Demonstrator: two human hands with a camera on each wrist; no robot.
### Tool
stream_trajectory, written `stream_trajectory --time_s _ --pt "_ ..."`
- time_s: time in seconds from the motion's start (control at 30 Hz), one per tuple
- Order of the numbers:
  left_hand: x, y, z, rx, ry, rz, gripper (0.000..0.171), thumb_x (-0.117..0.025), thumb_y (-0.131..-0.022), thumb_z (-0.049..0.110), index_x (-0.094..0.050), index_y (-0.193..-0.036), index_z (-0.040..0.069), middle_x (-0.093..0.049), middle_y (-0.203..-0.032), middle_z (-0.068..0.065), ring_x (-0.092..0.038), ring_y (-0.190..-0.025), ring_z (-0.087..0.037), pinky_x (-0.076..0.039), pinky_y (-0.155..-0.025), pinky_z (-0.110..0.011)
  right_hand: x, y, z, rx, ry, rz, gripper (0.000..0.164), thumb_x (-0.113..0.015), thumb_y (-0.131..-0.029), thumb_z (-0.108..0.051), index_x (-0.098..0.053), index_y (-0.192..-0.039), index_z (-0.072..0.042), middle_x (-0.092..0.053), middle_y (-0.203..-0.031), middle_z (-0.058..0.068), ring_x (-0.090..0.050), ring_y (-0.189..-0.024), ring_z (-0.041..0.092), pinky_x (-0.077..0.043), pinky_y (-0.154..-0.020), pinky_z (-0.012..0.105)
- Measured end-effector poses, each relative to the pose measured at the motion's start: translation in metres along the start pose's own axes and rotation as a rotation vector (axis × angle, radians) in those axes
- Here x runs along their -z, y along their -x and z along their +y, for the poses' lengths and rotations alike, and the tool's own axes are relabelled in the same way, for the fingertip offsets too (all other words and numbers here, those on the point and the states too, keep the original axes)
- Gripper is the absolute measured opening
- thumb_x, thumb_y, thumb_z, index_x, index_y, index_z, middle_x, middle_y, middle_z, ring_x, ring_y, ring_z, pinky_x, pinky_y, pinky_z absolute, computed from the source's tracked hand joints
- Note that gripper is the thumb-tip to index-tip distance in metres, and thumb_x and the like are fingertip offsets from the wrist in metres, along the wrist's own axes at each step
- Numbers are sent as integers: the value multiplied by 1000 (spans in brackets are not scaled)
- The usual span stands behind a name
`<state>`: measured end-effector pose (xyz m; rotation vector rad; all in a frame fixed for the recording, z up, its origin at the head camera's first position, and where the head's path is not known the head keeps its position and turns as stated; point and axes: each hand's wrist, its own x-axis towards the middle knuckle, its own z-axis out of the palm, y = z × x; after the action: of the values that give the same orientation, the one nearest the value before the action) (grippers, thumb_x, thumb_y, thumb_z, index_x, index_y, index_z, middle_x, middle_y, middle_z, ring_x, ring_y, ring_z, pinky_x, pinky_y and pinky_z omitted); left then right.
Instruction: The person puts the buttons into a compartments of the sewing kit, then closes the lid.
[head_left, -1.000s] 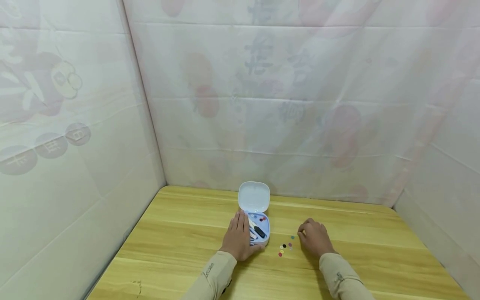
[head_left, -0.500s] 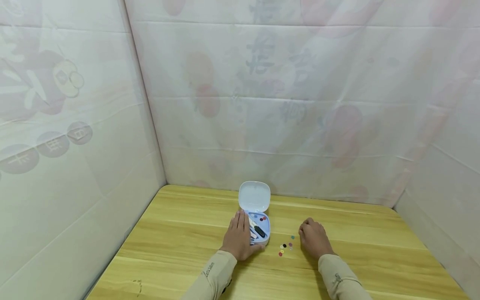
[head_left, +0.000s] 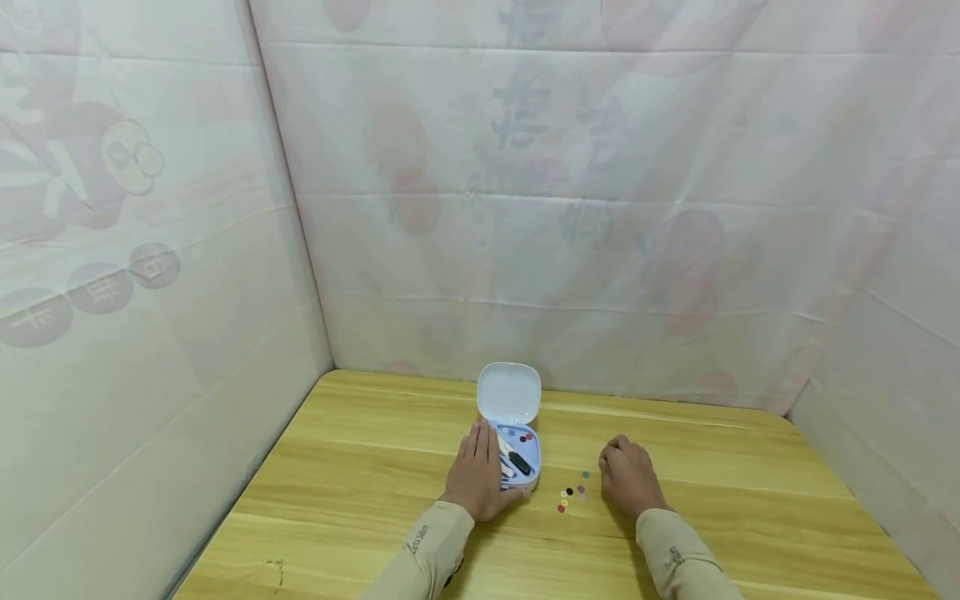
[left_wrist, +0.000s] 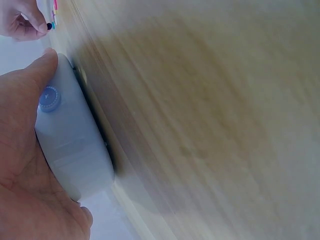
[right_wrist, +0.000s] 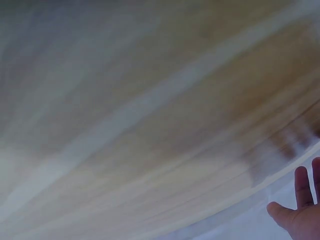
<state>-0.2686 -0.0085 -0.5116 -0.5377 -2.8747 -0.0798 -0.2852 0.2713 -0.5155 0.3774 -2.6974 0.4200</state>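
Note:
A pale blue and white sewing box (head_left: 517, 485) stands on the table with its white lid (head_left: 508, 392) raised. Inside are a black-handled tool (head_left: 519, 462) and a few buttons (head_left: 525, 437). My left hand (head_left: 474, 479) lies along the box's left side, fingers straight and thumb at the front corner. In the left wrist view the palm rests against the wall beside a round blue clasp (left_wrist: 50, 99). To the right of the loose buttons, my right hand (head_left: 630, 477) pinches a small dark button (left_wrist: 49, 26), seen in the left wrist view. The head view hides that button.
Several small coloured buttons (head_left: 569, 492) lie scattered on the wooden table (head_left: 360, 467) between the box and my right hand. Printed cloth walls (head_left: 555, 250) stand behind the table and at both sides.
My right hand has shifted very slightly to the right, away from the loose buttons. The left hand and the box stay in place.

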Motion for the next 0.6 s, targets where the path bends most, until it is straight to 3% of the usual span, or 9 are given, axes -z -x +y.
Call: stream_trajectory --time_s 0.6 --pt "1 0 0 6 0 -11 117 -54 -83 82 -32 -154 -8 -32 -160 -24 -30 -149 -36 -28 -121 -44 4 -5 -9 -51 -74 -18 16 -63 -94 0 -69 -80 -3 -61 -103 15 -60 -98 37 -48 -92 56"
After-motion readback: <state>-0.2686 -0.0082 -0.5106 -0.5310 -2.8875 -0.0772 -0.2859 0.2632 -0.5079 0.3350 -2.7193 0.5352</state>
